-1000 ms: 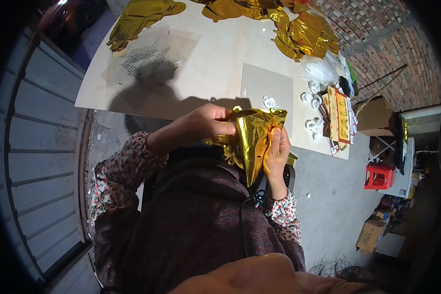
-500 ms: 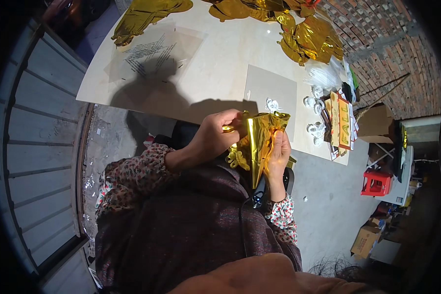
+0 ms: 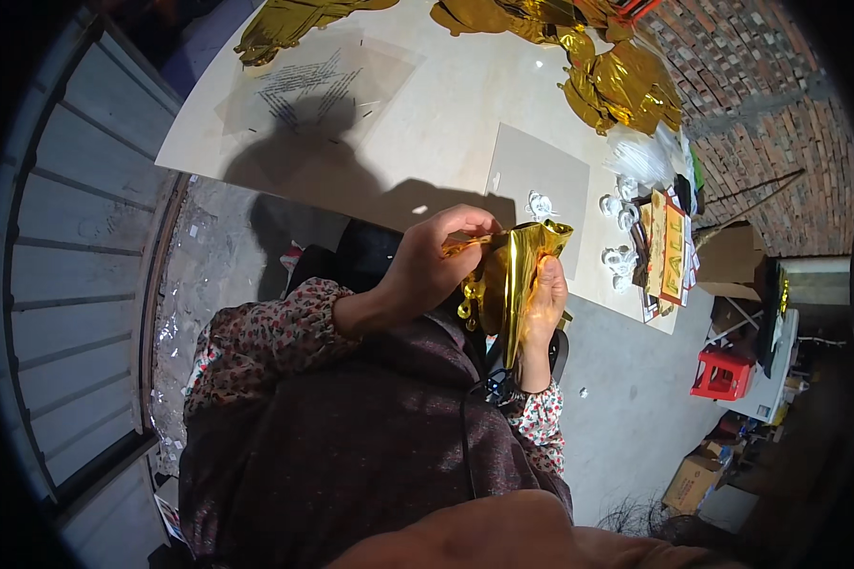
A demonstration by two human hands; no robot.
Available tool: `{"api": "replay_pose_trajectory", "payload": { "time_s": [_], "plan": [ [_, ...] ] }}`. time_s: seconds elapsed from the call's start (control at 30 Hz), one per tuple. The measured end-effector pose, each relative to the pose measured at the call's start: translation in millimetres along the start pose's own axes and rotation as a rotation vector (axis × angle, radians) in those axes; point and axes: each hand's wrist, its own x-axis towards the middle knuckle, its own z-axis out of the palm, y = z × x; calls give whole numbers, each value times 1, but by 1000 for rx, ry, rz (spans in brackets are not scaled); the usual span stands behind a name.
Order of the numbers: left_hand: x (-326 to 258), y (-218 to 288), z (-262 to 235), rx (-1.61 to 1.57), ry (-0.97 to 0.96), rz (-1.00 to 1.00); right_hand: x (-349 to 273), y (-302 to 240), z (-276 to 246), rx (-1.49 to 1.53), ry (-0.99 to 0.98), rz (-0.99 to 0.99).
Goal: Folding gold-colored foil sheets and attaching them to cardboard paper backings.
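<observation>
A shiny gold foil balloon (image 3: 519, 270), flat and partly folded lengthwise, is held in front of my chest at the table's near edge. My right hand (image 3: 544, 302) grips its right side, thumb lying on the foil. At the balloon's upper left, my left hand (image 3: 435, 254) has its fingers curled in, with a bit of gold foil between them. Small looped gold tabs hang from the foil below my left hand. The balloon's far side is hidden.
On the pale table (image 3: 427, 104) lie more gold foil balloons (image 3: 626, 85), clear printed bags (image 3: 318, 90), a grey board (image 3: 541, 161), small clear-and-white coils (image 3: 619, 266) and printed cards (image 3: 669, 251). A red stool (image 3: 721, 375) and a cardboard box (image 3: 693, 482) stand on the floor at right.
The foil has been turned or folded into a narrower, more rolled shape. Both hands have shifted slightly right with it, and the whole view has moved a little.
</observation>
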Motion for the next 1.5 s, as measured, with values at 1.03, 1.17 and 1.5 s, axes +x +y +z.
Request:
{"api": "replay_pose_trajectory", "payload": {
  "time_s": [1.03,1.17,1.5],
  "plan": [
    [21,17,-37,-232,-504,-684,-1,7,-6,-210,-122,-136],
    [23,18,-43,-199,-511,-672,-1,7,-9,-288,-119,-149],
    [23,9,-48,-102,-666,-440,-4,-6,8,-335,-125,-165]
  ]
}}
